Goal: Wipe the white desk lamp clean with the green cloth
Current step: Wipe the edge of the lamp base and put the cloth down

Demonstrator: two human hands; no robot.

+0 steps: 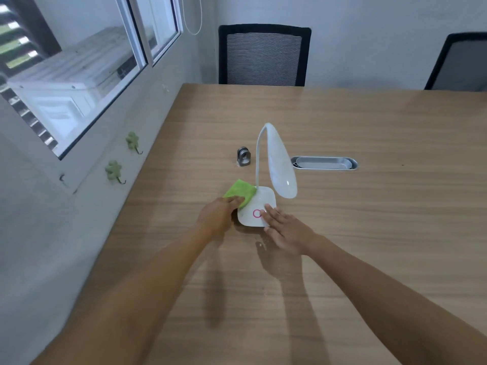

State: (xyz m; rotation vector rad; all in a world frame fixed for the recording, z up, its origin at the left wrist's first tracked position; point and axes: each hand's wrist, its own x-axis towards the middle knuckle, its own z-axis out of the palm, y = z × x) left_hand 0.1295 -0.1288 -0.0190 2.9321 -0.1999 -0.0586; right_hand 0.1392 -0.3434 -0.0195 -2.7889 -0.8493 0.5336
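1 white desk lamp (266,191) is standing near the middle of the counter (342,233), a smooth wood-grain laminate top. Its base is a glossy rounded square with a pink ring on it, a thin bendable neck is rising from the 12 o'clock corner of the base, and the long, teardrop-shaped matte head is drooping down at about 1 o'clock of the base. 1 green cloth (240,192), soft and folded, is lying against the base's 10 o'clock edge, partly on the base and partly on the counter. The left hand (217,216) is pressing on the cloth with its fingers laid flat over it rather than curled around it. The right hand (286,229) is spread flat and wide, holding nothing, with its fingertips resting on the base's 4 o'clock side beside the pink ring.

At 11 o'clock of the lamp, well apart, 1 small grey metal object (243,156) is standing. At 2 o'clock, 1 oval silver cable tray (324,163) is sitting recessed in the counter. 2 black mesh-backed chairs (264,55) are standing at the far edge, and 2 green clover-shaped hooks (113,171) are hanging on the wall at 9 o'clock.
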